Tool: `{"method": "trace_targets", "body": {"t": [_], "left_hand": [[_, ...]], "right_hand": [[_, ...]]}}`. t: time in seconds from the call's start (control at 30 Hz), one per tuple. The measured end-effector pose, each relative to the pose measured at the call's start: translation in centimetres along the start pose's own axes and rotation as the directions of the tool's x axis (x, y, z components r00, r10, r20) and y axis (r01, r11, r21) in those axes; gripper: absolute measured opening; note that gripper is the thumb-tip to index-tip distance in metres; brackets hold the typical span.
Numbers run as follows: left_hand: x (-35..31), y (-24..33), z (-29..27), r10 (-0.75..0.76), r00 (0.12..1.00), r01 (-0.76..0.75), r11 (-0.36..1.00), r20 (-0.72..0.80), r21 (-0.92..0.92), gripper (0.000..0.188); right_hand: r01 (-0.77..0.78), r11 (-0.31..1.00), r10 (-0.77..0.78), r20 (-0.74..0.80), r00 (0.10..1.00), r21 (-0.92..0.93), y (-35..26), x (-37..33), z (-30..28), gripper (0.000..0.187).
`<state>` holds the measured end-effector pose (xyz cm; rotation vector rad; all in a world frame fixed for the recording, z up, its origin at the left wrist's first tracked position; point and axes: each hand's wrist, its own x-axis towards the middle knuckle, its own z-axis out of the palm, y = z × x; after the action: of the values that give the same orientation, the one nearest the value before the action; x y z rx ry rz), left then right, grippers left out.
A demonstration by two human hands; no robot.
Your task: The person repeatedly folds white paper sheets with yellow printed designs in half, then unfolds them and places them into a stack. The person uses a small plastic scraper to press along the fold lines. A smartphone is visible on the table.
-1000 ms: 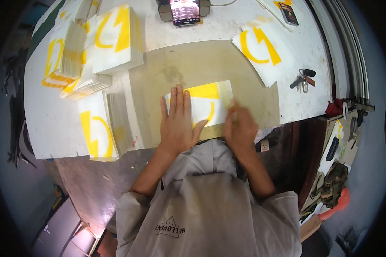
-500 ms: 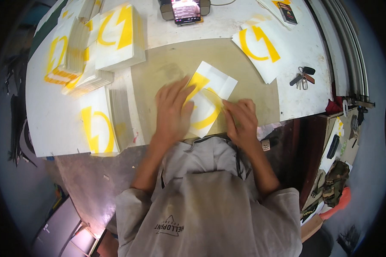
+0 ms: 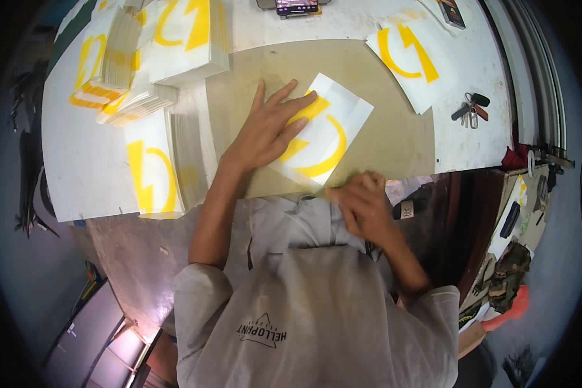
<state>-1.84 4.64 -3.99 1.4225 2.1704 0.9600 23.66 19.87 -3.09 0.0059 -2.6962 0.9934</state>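
A folded white paper sheet (image 3: 352,107) with a thick yellow curve and zigzag print lies tilted on the beige mat. My left hand (image 3: 265,132) is open, its fingers spread, with the fingertips resting on the yellow print at the sheet's left side. Close to the sheet's near corner, at the table's front edge, is my right hand (image 3: 362,204). Its fingers are bent and smeared by motion; whether they touch or pinch the paper does not show.
Several stacks of similar printed paper (image 3: 187,64) stand on the left. More printed sheets (image 3: 407,64) lie at the right, beyond the mat (image 3: 239,84). Keys (image 3: 472,110) rest near the table's right side, and a phone (image 3: 297,6) stands at the back.
The folded strip along the sheet's right side now lies flatter. My left hand has spread its fingers on the print. My right hand has moved from the right edge down to the near corner.
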Motion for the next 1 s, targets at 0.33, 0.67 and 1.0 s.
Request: {"method": "trace_targets", "body": {"t": [0.33, 0.67, 1.0], "left_hand": [[-4.3, 3.5, 4.1, 0.055, 0.963, 0.033, 0.947, -0.263, 0.32, 0.045], [-4.0, 2.7, 1.2, 0.027, 0.999, -0.023, 0.987, -0.027, 0.156, 0.061], [-4.6, 2.7, 1.1, -0.087, 0.994, 0.104, 0.945, -0.069, 0.31, 0.064]], "right_hand": [[0.101, 0.979, -0.109, -0.039, 0.993, -0.178, -0.7, -2.4, 0.7, 0.037], [0.032, 0.996, -0.035, -0.027, 0.999, -0.079, 1.7, 4.0, 0.5, 0.041], [-0.4, 0.916, 0.367, -0.352, 0.861, -0.022, 2.2, -1.3, -1.3, 0.034]]}}
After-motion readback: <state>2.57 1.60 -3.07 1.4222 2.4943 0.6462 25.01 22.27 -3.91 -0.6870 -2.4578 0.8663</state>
